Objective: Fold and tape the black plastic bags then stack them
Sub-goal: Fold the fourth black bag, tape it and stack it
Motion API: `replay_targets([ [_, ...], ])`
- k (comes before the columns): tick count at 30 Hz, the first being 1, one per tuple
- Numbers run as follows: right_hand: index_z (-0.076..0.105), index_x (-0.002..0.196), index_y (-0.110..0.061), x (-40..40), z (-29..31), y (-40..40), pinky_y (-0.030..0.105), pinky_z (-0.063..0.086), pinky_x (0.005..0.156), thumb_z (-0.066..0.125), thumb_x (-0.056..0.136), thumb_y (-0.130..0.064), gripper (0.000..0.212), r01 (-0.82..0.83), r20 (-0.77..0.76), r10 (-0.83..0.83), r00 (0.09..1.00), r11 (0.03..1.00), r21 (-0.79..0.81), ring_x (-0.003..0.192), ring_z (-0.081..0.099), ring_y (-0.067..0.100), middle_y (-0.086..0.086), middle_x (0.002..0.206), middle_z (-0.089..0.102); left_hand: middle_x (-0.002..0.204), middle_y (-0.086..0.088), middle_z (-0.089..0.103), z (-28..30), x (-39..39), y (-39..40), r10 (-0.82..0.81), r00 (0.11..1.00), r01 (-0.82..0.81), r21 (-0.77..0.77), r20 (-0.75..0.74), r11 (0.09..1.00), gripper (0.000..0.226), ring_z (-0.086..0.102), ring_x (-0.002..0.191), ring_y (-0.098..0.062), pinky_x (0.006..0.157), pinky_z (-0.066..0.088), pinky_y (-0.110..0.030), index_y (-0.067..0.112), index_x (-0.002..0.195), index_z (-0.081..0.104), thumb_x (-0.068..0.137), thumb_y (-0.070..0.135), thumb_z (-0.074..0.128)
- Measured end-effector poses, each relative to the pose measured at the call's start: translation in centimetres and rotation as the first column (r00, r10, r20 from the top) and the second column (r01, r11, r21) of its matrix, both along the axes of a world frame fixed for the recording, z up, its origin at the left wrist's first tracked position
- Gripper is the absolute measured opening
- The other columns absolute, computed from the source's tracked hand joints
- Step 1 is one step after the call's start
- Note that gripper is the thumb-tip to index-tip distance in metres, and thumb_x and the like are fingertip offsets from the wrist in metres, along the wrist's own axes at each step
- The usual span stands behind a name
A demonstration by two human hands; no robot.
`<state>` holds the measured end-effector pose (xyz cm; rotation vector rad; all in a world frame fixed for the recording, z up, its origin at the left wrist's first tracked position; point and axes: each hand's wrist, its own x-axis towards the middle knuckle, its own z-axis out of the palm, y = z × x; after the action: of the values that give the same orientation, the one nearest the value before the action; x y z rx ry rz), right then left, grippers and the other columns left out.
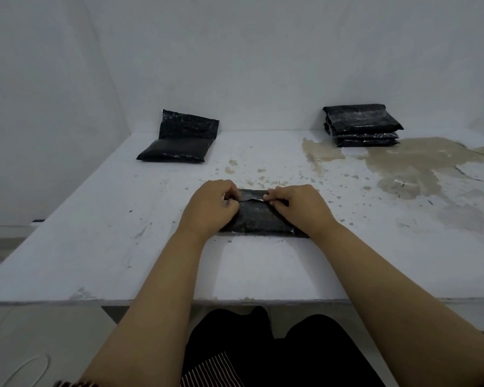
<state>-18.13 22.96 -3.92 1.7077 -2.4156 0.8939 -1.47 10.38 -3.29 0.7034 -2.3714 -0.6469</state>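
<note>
While both hands are pinching its folded flap, the left hand (210, 205) and right hand (296, 203) are holding a crinkly black bag (256, 217) near the table's (95, 233) front edge. It is lying flat, rectangular and glossy.

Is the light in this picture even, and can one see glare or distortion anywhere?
Head view: soft, even light with faint shadows; small glints on the stacked bags and on the bag under the hands; the wide angle bends the table edges outward.

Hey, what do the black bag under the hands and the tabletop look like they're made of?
The black bag looks like thin glossy plastic film: it crinkles and catches light along its folded flap. The tabletop looks like a white painted or coated board, matte, with the coating worn off in brownish patches at the far right; what lies beneath is unclear.
</note>
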Motion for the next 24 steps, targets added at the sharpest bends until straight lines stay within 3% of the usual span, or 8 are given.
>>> replay_targets([
  [2, 0.07, 0.112, -0.019, 0.0, 0.0, 0.2, 0.029, 0.044, 0.102, 0.058, 0.094, -0.029, 0.024, -0.051, -0.035, 0.053, 0.998, 0.997, 0.053, 0.124, 0.055, 0.012, -0.005, 0.126, 0.065, 0.103, 0.01, 0.055, -0.3, -0.3, 0.3, -0.032, 0.992, 0.045, -0.101, 0.124, 0.994, 0.034, 0.049, 0.103, -0.011, 0.091, 0.044, -0.03, 0.038, 0.127, 0.058, 0.093, 0.037, 0.054],
  [5, 0.067, 0.119, -0.014, 0.2, -0.3, 0.4, 0.025, 0.027, 0.114, 0.051, 0.098, -0.025, 0.029, -0.091, -0.007, 0.091, 0.996, 0.993, 0.073, 0.14, 0.034, 0.01, -0.004, 0.142, 0.051, 0.105, 0.013, 0.044, -1.1, -0.4, 0.5, -0.031, 0.979, 0.063, -0.151, 0.202, 0.987, 0.049, 0.041, 0.106, -0.009, 0.09, 0.04, -0.026, 0.044, 0.131, 0.055, 0.087, 0.064, 0.052],
  [10, 0.071, 0.112, -0.01, 0.8, -0.7, 0.6, 0.029, 0.043, 0.095, 0.054, 0.097, -0.024, 0.026, -0.074, -0.218, 0.078, 0.973, 0.997, 0.026, 0.114, 0.052, 0.019, 0.001, 0.116, 0.066, 0.121, 0.014, 0.054, -1.9, -0.5, 0.5, -0.093, 0.991, 0.114, -0.239, 0.097, 0.964, 0.047, 0.043, 0.115, -0.008, 0.094, 0.034, -0.019, 0.029, 0.125, 0.066, 0.087, 0.056, 0.06],
  [14, 0.059, 0.129, -0.02, 1.4, -0.4, 1.8, 0.018, 0.031, 0.091, 0.043, 0.095, -0.05, 0.048, -0.082, -0.161, 0.093, 0.983, 0.994, 0.071, 0.111, 0.045, 0.014, -0.006, 0.12, 0.059, 0.117, 0.013, 0.06, -2.2, -0.6, 0.5, -0.126, 0.99, 0.137, -0.228, 0.064, 0.964, 0.039, 0.047, 0.108, -0.006, 0.091, 0.037, -0.019, 0.024, 0.117, 0.07, 0.088, 0.049, 0.062],
  [17, 0.045, 0.141, -0.022, 1.8, -0.6, 2.6, 0.021, 0.03, 0.095, 0.039, 0.083, -0.07, 0.075, -0.12, -0.178, 0.146, 0.973, 0.981, 0.152, 0.115, 0.036, 0.013, -0.008, 0.126, 0.048, 0.114, 0.014, 0.06, -1.7, -0.6, 0.4, -0.095, 0.993, 0.097, 0.018, -0.069, 0.995, 0.026, 0.049, 0.107, -0.002, 0.091, 0.038, -0.016, 0.022, 0.103, 0.075, 0.092, 0.04, 0.061],
  [19, 0.04, 0.143, -0.022, 1.8, -0.7, 2.6, 0.025, 0.031, 0.099, 0.046, 0.078, -0.074, 0.083, -0.114, -0.214, 0.151, 0.965, 0.978, 0.177, 0.117, 0.034, 0.014, -0.007, 0.128, 0.045, 0.117, 0.01, 0.054, -1.3, -0.7, 0.2, 0.076, 0.982, -0.04, 0.2, -0.175, 0.979, 0.026, 0.05, 0.11, -0.004, 0.089, 0.037, -0.016, 0.018, 0.104, 0.073, 0.095, 0.036, 0.057],
  [21, 0.042, 0.142, -0.022, 1.8, -0.8, 2.4, 0.027, 0.034, 0.102, 0.048, 0.076, -0.075, 0.085, -0.108, -0.221, 0.14, 0.965, 0.983, 0.151, 0.116, 0.035, 0.015, -0.006, 0.126, 0.046, 0.112, 0.004, 0.053, -0.9, -0.8, -0.1, 0.249, 0.952, -0.174, 0.356, -0.178, 0.918, 0.028, 0.056, 0.106, -0.012, 0.089, 0.044, -0.024, 0.02, 0.117, 0.06, 0.094, 0.036, 0.058],
  [24, 0.047, 0.138, -0.023, 1.8, -1.1, 2.3, 0.028, 0.037, 0.099, 0.048, 0.074, -0.075, 0.082, -0.107, -0.222, 0.131, 0.966, 0.988, 0.114, 0.113, 0.038, 0.015, -0.006, 0.121, 0.049, 0.093, -0.002, 0.061, -0.3, -1.3, -0.2, 0.374, 0.916, -0.219, 0.603, -0.143, 0.767, 0.039, 0.067, 0.09, -0.022, 0.088, 0.055, -0.04, 0.019, 0.119, 0.048, 0.09, 0.038, 0.065],
])
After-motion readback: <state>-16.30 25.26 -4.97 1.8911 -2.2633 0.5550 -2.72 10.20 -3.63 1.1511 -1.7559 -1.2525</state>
